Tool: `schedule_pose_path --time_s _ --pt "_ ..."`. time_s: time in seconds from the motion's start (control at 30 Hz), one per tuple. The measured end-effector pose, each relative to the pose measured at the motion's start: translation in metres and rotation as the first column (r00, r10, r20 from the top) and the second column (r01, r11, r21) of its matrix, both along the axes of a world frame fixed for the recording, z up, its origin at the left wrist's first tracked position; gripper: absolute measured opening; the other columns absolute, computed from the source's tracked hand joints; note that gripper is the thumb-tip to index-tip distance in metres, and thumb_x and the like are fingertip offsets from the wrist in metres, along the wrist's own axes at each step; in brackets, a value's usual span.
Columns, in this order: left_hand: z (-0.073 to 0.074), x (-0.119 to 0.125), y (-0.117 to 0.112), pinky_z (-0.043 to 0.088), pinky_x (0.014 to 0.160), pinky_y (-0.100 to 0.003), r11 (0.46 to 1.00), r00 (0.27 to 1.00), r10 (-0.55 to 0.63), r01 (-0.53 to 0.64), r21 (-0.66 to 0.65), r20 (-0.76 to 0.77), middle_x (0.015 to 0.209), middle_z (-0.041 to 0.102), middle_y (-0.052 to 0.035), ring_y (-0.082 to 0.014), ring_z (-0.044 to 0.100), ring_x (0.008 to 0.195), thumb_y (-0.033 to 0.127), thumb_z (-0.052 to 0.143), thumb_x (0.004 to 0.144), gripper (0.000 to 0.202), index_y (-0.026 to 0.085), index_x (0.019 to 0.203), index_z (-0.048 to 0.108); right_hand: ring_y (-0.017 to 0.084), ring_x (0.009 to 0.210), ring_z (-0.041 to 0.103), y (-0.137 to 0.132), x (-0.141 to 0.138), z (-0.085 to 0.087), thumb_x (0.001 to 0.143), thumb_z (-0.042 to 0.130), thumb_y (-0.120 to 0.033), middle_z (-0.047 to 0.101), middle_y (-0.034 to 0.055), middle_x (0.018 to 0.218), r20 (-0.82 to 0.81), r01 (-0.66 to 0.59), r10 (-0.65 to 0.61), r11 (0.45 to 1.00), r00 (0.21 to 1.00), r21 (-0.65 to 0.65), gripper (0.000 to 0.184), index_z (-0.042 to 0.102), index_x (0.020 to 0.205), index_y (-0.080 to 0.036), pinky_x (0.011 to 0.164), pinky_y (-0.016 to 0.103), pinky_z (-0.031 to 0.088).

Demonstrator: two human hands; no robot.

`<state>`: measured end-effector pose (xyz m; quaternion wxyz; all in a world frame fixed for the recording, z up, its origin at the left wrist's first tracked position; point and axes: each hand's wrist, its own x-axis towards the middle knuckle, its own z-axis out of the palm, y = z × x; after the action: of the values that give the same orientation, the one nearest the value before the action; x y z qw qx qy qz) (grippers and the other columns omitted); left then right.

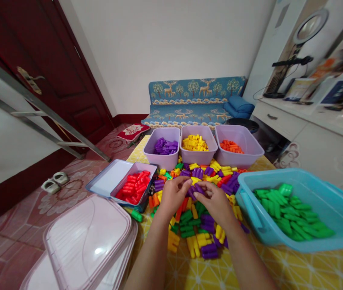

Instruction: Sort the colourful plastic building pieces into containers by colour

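A heap of small plastic blocks (201, 225) in purple, yellow, green, orange and red covers the middle of the yellow tablecloth (220, 274). My left hand (173, 195) and my right hand (215, 201) meet over the heap, fingers pinched together. Both hold purple blocks (196, 189) between their fingertips. Sorted bins stand around: purple blocks in a lilac bin (162, 159), yellow ones in the middle bin (197, 155), orange ones in the right bin (240, 155), red ones in a small bin (133, 187), green ones in a blue tub (295, 213).
Stacked pale pink lids (87, 241) lie at the near left, a blue lid (105, 181) under the red bin. A patterned sofa (195, 100) stands behind. White cabinet (319, 141) on the right, a metal ladder (38, 108) and dark door on the left.
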<state>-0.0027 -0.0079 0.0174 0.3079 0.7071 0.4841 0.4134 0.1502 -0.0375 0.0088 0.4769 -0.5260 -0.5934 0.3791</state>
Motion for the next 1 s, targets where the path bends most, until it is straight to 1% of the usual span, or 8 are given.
schedule_pose_path --time_s 0.13,0.33,0.47,0.6,0.7,0.8,0.9,1.0 --pt "-0.006 0.001 0.001 0.05 0.058 -0.023 0.983 0.98 -0.098 0.123 -0.138 0.176 0.076 0.07 -0.0053 -0.0149 0.063 0.064 0.037 0.06 0.08 0.034 0.013 0.103 0.068 0.018 0.075 0.066 0.002 -0.002 0.0 0.071 0.063 -0.025 0.068 0.0061 0.093 -0.111 0.012 -0.013 1.0 0.994 -0.014 0.037 0.058 0.107 -0.019 0.067 0.031 0.056" --pt "0.001 -0.015 0.012 0.047 0.046 -0.021 0.969 0.979 0.069 -0.019 -0.248 0.193 0.068 0.067 -0.0045 -0.012 0.059 0.05 0.032 0.063 0.077 0.03 0.011 0.097 0.069 0.016 0.073 0.065 0.006 -0.001 -0.009 0.074 0.061 -0.03 0.066 0.0087 0.098 -0.165 0.097 -0.094 0.995 0.982 0.01 0.037 0.055 0.109 -0.017 0.069 0.032 0.054" --pt "0.032 -0.027 0.042 0.05 0.051 -0.023 0.965 0.955 0.249 -0.231 -0.124 0.16 0.071 0.068 -0.0053 -0.0134 0.062 0.053 0.03 0.062 0.079 0.032 0.011 0.104 0.067 0.019 0.08 0.066 0.008 0.003 -0.017 0.076 0.06 -0.034 0.066 0.0089 0.095 -0.173 0.123 -0.121 0.992 0.977 0.001 0.035 0.056 0.107 -0.017 0.069 0.034 0.055" --pt "0.055 -0.022 0.066 0.053 0.08 -0.028 0.943 0.947 0.234 -0.276 0.185 0.218 0.124 0.057 -0.0126 -0.0192 0.065 0.098 0.021 0.062 0.08 0.054 0.017 0.131 0.048 0.021 0.087 0.066 0.011 0.005 -0.021 0.077 0.06 -0.034 0.066 0.0112 0.099 -0.192 0.183 -0.173 0.983 0.966 0.032 0.037 0.055 0.11 -0.016 0.075 0.037 0.055" --pt "0.045 -0.004 0.063 0.049 0.092 -0.031 0.943 0.983 0.099 -0.142 0.3 0.154 0.136 0.048 -0.0114 -0.0197 0.056 0.114 0.02 0.056 0.083 0.06 0.022 0.139 0.036 0.023 0.092 0.065 0.014 0.008 -0.027 0.078 0.059 -0.031 0.066 0.0121 0.103 -0.132 0.227 -0.215 0.97 0.968 0.084 0.035 0.056 0.11 -0.017 0.082 0.041 0.053" --pt "0.02 0.019 0.053 0.045 0.099 -0.036 0.961 0.994 -0.05 0.075 0.266 -0.098 0.12 0.06 -0.0103 -0.0208 0.056 0.112 0.016 0.055 0.081 0.046 0.019 0.127 0.052 0.025 0.1 0.062 0.017 0.011 -0.035 0.078 0.056 -0.028 0.064 0.0134 0.11 0.011 0.285 -0.291 0.944 0.957 0.168 0.036 0.057 0.112 -0.017 0.088 0.045 0.05" --pt "-0.001 0.04 0.047 0.038 0.106 -0.042 0.959 0.935 -0.096 0.179 0.219 -0.342 0.135 0.05 -0.0093 -0.0245 0.046 0.124 0.017 0.061 0.076 0.055 0.024 0.13 0.05 0.027 0.11 0.056 0.019 0.014 -0.042 0.075 0.054 -0.021 0.06 0.0141 0.118 0.14 0.316 -0.364 0.907 0.921 0.278 0.039 0.057 0.114 -0.017 0.091 0.047 0.047" --pt "-0.01 0.051 0.047 0.035 0.105 -0.052 0.977 0.857 -0.079 0.167 0.13 -0.509 0.137 0.047 -0.0074 -0.0306 0.038 0.128 0.026 0.067 0.072 0.057 0.028 0.127 0.053 0.027 0.114 0.053 0.02 0.016 -0.044 0.073 0.051 -0.016 0.058 0.0134 0.121 0.202 0.294 -0.367 0.902 0.908 0.317 0.044 0.056 0.117 -0.017 0.093 0.047 0.046"
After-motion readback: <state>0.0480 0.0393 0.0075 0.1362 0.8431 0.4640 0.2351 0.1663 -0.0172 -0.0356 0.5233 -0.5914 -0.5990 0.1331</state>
